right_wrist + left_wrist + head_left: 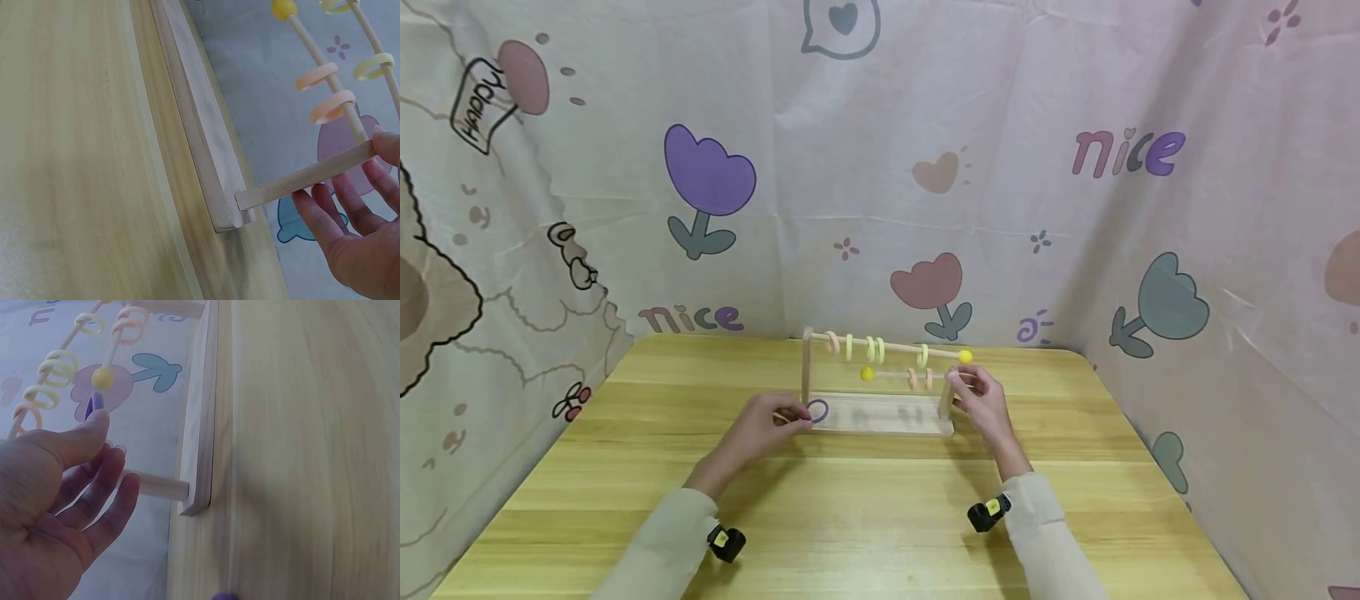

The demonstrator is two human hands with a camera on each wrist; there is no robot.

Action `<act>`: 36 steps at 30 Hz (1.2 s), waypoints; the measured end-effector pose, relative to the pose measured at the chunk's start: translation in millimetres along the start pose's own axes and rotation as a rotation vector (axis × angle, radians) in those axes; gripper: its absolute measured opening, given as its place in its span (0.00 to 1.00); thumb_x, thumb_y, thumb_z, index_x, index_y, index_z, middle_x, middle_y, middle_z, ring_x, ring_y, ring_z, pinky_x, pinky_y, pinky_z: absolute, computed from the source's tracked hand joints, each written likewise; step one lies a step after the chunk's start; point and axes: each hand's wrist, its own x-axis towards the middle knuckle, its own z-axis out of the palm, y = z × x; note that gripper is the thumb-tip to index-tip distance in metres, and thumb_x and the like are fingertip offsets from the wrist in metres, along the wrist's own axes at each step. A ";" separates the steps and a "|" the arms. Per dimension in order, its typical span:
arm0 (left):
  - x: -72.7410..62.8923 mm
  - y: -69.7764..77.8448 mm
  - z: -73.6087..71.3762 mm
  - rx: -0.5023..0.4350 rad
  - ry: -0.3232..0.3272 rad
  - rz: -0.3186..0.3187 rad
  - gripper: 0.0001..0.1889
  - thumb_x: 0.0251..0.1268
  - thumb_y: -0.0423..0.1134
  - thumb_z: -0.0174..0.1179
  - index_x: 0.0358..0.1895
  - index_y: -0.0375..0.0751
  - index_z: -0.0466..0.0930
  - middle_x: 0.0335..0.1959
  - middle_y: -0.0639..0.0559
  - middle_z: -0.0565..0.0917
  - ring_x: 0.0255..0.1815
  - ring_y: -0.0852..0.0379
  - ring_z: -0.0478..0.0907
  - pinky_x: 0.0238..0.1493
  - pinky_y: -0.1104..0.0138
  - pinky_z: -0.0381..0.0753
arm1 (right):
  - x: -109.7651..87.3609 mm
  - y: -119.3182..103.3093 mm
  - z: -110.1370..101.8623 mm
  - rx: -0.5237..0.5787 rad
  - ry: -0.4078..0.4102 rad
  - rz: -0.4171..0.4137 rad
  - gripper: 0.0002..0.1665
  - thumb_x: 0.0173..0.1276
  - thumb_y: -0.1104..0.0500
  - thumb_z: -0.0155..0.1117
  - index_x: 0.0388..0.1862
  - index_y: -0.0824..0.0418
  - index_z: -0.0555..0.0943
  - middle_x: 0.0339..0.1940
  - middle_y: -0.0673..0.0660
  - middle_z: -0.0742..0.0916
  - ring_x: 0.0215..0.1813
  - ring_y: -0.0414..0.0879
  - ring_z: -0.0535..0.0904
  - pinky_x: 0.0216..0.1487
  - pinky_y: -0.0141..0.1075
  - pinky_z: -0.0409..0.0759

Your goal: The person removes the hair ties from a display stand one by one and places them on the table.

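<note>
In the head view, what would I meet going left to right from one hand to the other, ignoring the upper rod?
Left hand, purple ring, lower yellow ball, two lower peach rings, right hand.

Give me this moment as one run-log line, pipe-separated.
left hand: pinches purple ring | right hand: grips shorter post | lower rod: two peach rings, yellow bead | purple ring: off lower rod

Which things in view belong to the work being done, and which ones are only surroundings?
Part of the work:
purple ring, pinched by the left hand
wooden stand, gripped at one post by the right hand
yellow-green rings and peach rings on its rods

Only surroundings:
table
printed cloth behind
wrist cameras
</note>
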 end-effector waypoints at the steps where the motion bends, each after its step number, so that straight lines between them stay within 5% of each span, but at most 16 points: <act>1: -1.5 -0.6 -1.7 0.003 -0.005 -0.008 0.03 0.62 0.34 0.73 0.37 0.42 0.90 0.38 0.49 0.89 0.38 0.59 0.84 0.39 0.73 0.87 | -0.1 0.0 0.0 0.003 0.000 0.001 0.23 0.76 0.52 0.65 0.63 0.65 0.78 0.60 0.69 0.84 0.61 0.59 0.82 0.61 0.51 0.87; 25: -25.0 -21.2 -28.7 0.123 -0.076 0.038 0.03 0.61 0.33 0.73 0.32 0.42 0.89 0.35 0.52 0.84 0.33 0.65 0.74 0.34 0.74 0.81 | 0.0 -0.3 -0.5 -0.001 -0.011 -0.007 0.25 0.76 0.50 0.66 0.62 0.65 0.78 0.59 0.67 0.84 0.61 0.60 0.82 0.58 0.48 0.89; 36: -32.9 -25.3 -31.6 0.173 -0.127 -0.039 0.03 0.58 0.35 0.75 0.31 0.46 0.90 0.35 0.55 0.83 0.35 0.56 0.72 0.34 0.72 0.69 | 0.1 -1.0 -1.1 -0.008 -0.012 0.006 0.24 0.76 0.51 0.66 0.63 0.63 0.78 0.59 0.67 0.84 0.58 0.54 0.83 0.60 0.51 0.87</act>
